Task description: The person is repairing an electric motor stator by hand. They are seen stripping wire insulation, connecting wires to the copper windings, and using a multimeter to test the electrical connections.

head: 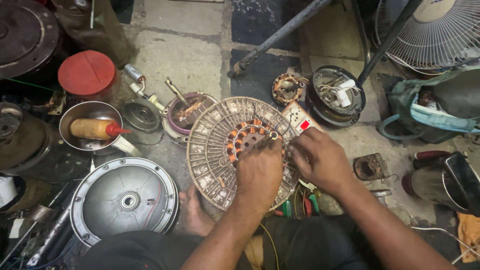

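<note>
Low in the frame, the person's dark lap and both forearms fill the bottom edge, cut off below. The left hand is curled shut around a thin metal tool, whose tip meets the copper coils at the centre of the round motor disc in mid-frame. The right hand presses on the disc's right rim; its fingertips are tucked under, so I cannot tell whether they grip anything. A bare foot props the disc from beneath. At lower left lies a grey round cover; a fan is cropped at upper right.
</note>
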